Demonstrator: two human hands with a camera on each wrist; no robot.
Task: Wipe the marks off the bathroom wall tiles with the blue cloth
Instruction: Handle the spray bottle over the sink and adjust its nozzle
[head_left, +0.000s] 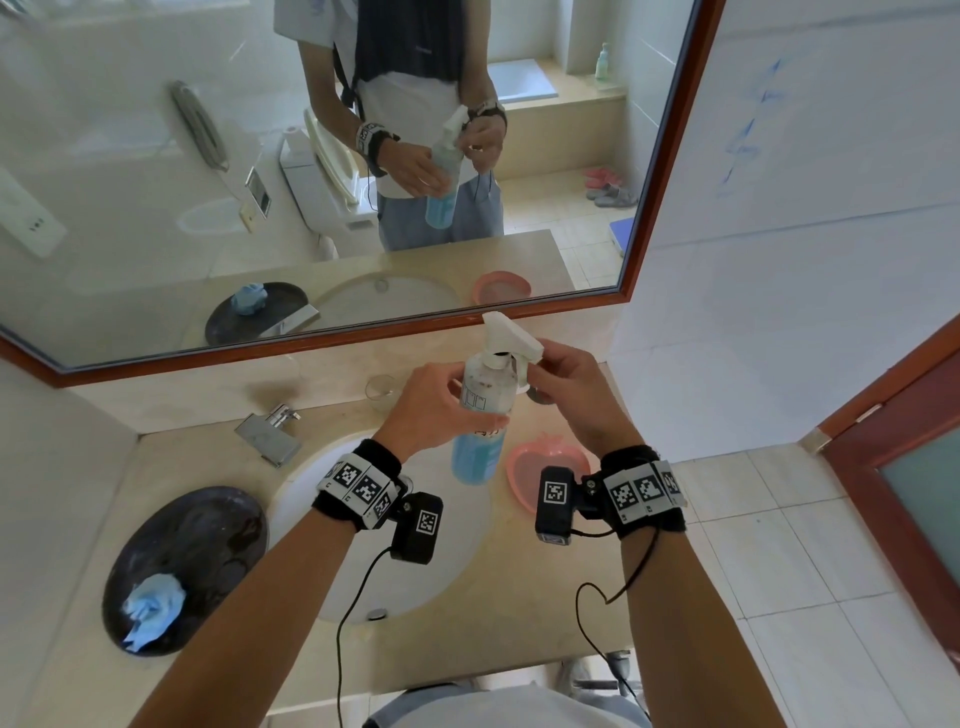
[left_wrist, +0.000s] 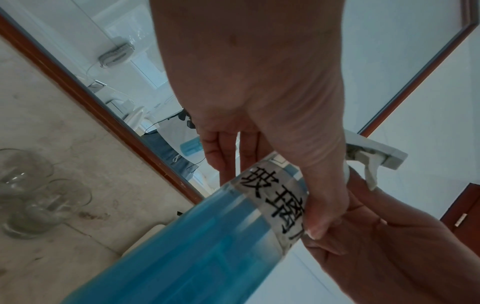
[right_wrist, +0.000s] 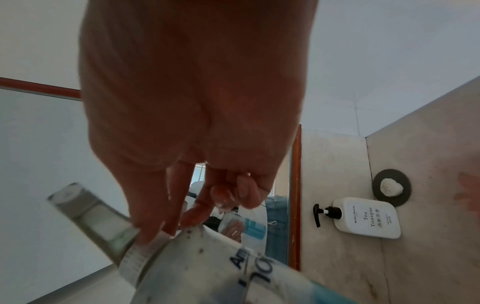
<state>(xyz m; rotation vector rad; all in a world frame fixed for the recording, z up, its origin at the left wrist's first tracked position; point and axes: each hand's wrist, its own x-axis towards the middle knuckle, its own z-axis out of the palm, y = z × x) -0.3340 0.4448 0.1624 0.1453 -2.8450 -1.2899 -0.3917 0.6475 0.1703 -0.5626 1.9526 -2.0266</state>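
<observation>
- The spray bottle (head_left: 480, 415) is held above the basin (head_left: 311, 499), its long axis close to upright with the base tipped a little toward the person; the white trigger head (head_left: 511, 335) is on top, and which end is the nozzle cannot be told.
- The left hand (head_left: 436, 410) is wrapped round the bottle's clear upper body, thumb across the label (left_wrist: 275, 197).
- The right hand (head_left: 569, 384) pinches the trigger head and neck with curled fingers (right_wrist: 145, 207).
- The blue cloth (head_left: 153, 608) lies crumpled on the dark oval tray (head_left: 208, 535) at the left of the desk (head_left: 545, 561), well apart from both hands.
- Blue marks (head_left: 753, 130) run roughly vertically on the white wall tiles (head_left: 831, 260) right of the mirror (head_left: 644, 208).
- The pink dish (head_left: 545, 467) sits just beside the basin's right edge; a glass (head_left: 382, 389) stands near the back wall.
- A brown door frame (head_left: 893, 415) bounds the tiled wall on the right.
</observation>
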